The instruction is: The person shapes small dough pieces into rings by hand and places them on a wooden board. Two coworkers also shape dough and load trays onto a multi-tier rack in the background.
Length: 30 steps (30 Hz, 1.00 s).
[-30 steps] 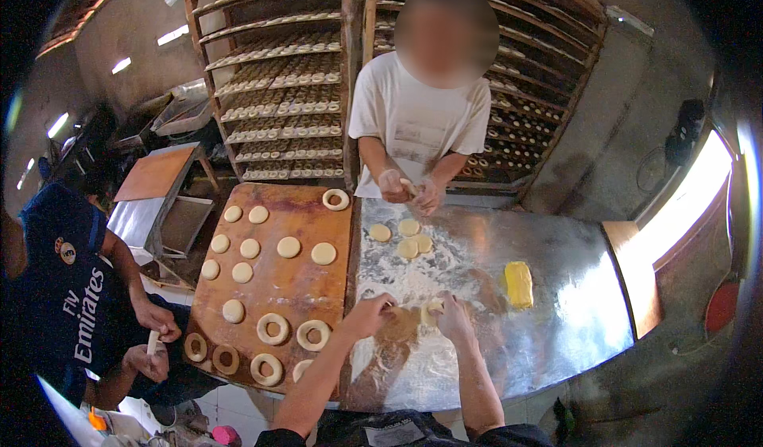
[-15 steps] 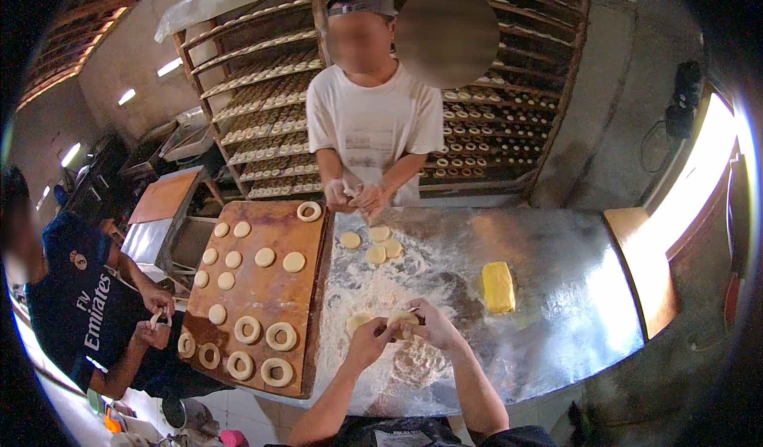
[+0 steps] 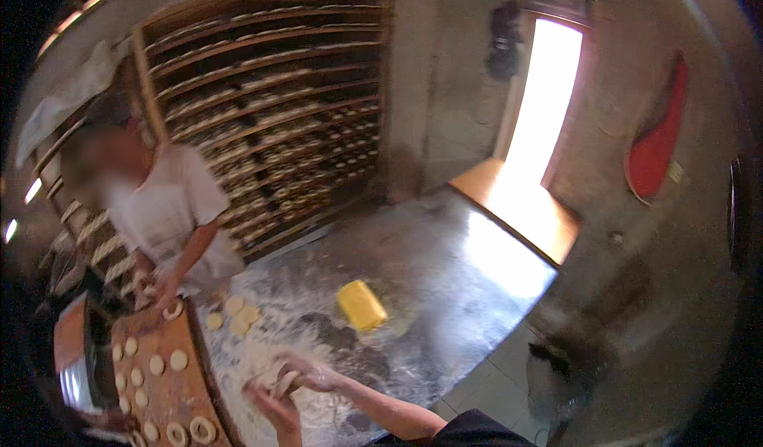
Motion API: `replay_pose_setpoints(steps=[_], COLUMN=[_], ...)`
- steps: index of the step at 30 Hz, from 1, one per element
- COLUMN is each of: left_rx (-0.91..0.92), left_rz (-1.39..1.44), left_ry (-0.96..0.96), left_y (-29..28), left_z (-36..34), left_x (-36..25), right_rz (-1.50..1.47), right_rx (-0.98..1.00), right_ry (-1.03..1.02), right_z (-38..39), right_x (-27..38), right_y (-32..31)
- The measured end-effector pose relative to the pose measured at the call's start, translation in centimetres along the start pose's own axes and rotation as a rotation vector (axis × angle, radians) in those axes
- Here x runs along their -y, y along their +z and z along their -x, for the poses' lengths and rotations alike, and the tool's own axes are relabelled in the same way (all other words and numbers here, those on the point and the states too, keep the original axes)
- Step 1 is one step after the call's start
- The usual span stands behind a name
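Above the floury part of the metal table [image 3: 429,248], my left hand [image 3: 273,406] and my right hand [image 3: 308,373] come together around a pale piece of dough [image 3: 287,383]. Fingers of both hands close on it; its full shape is partly hidden and slightly blurred. White flour [image 3: 258,356] lies spread beneath them. Several flat dough rounds [image 3: 240,320] lie farther off to the left. Beyond my right hand sits a yellow block [image 3: 362,305].
At left, a wooden board [image 3: 187,375] carries dough rounds and dough rings [image 3: 203,429]. A person in a white shirt [image 3: 179,201] stands across the table, hands near the board's far end. Behind is a tall rack [image 3: 385,89] of filled shelves. A bright doorway [image 3: 548,89] is at right.
The view has swung to the right, so the table, rack and co-worker appear farther left. My hands still hold the dough together. The second person at far left has mostly left the view.
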State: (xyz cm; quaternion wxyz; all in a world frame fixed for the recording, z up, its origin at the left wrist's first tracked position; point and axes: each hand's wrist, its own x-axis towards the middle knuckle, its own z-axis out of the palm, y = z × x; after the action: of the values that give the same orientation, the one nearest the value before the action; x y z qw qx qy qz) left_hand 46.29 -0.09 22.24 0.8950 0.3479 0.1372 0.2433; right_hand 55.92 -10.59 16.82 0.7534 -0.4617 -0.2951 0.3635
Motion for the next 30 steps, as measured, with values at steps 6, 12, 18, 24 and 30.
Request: replay_pose_setpoints(steps=[6, 12, 18, 24, 30], left_rx=[0.257, 0.22, 0.141, 0.008, -0.03], left_rz=[-0.474, -0.86, -1.57, -1.289, -1.544], left_ry=[0.079, 0.163, 0.605, 0.462, 0.48], left_y=[-2.5, -2.8, -2.8, -5.5, -8.7], left_z=[1.0, 2.4, 3.5, 4.6, 3.9], left_x=[0.2, -0.4, -1.1, -3.3, -5.1], right_rz=[-0.529, -0.232, -0.403, -0.015, 0.167], right_rx=[-0.327, -0.136, 0.211, -0.003, 0.031], right_ry=[0.185, 0.165, -0.111, -0.095, -0.159], right_z=[2.0, 3.1, 2.1, 0.9, -2.0], right_x=[2.3, 0.5, -1.3, -1.0, -1.9], right_y=[1.8, 3.0, 3.2, 8.5, 12.3])
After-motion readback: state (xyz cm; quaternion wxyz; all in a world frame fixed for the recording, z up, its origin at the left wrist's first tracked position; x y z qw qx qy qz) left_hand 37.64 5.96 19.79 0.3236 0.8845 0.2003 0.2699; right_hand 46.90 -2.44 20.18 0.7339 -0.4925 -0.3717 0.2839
